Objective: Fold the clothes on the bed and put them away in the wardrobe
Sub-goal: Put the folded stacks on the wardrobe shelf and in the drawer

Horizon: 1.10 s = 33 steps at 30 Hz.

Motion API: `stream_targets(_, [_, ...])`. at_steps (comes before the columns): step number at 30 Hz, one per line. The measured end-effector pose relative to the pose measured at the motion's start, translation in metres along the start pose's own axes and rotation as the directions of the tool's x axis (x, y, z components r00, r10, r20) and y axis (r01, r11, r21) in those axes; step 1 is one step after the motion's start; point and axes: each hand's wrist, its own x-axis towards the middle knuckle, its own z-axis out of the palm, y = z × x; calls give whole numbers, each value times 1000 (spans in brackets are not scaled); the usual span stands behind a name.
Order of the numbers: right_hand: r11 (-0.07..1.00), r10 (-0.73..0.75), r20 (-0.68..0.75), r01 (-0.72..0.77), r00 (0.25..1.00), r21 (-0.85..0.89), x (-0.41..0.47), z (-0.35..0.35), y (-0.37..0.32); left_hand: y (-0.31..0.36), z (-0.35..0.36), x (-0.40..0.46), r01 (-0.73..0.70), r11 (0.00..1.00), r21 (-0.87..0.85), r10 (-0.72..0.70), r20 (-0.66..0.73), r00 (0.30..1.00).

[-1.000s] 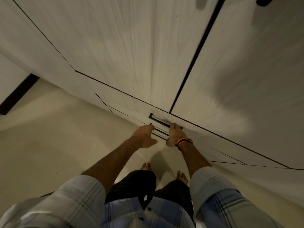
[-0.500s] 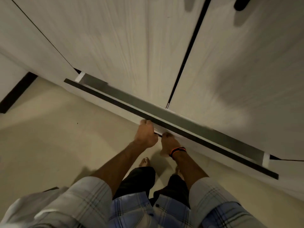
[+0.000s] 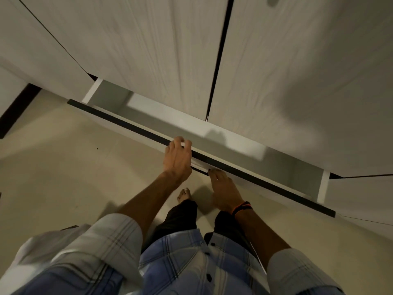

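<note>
The pale wood-grain wardrobe (image 3: 148,50) stands in front of me with its tall doors closed. Its bottom drawer (image 3: 282,160) is pulled partway out, and the grey inside that shows holds nothing. My left hand (image 3: 177,160) grips the dark top edge of the drawer front (image 3: 127,123), fingers curled over it. My right hand (image 3: 225,191), with an orange and black band at the wrist, holds the drawer's bar handle (image 3: 200,168) by the fingertips. No loose clothes from the bed are in view.
Beige floor (image 3: 63,171) lies to the left and below me. My bare foot (image 3: 184,194) stands just short of the drawer front. A second drawer front (image 3: 361,194) sits closed at the right. A dark skirting strip (image 3: 19,107) runs at far left.
The drawer has slid out from closed to partly open. My left hand has shifted from the handle up onto the drawer's top edge; my right hand stays at the handle.
</note>
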Motion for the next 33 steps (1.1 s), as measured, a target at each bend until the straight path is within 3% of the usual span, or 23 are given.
stream_targets(3, [1000, -18, -119, 21, 993, 21, -25, -15, 9, 19, 2, -4, -188, 977, 98, 163, 217, 962])
stream_targets(5, [998, -61, -177, 65, 982, 14, -35, -23, 23, 30, 7, -8, -245, 956, 159, 187, 311, 932])
stream_targets(9, [996, -87, -306, 80, 948, -37, -53, -40, 60, 42, 13, -16, -184, 959, 215, 115, 299, 947])
stream_targets(15, [987, 64, -62, -72, 996, -143, -84, -41, 110, 55, 15, -24, -92, 955, 281, 2, 303, 953])
stream_targets(21, [988, -78, 38, 82, 996, -131, -110, -32, 132, 89, 32, -51, 89, 944, 318, -180, 269, 946])
stream_targets(28, [970, -163, 125, 182, 979, -159, -146, -22, 132, 150, 64, -110, 61, 979, 194, -117, 296, 948])
stream_targets(33, [971, -187, 170, 208, 968, -119, -179, -5, 140, 181, 94, -156, 105, 981, 161, -149, 286, 947])
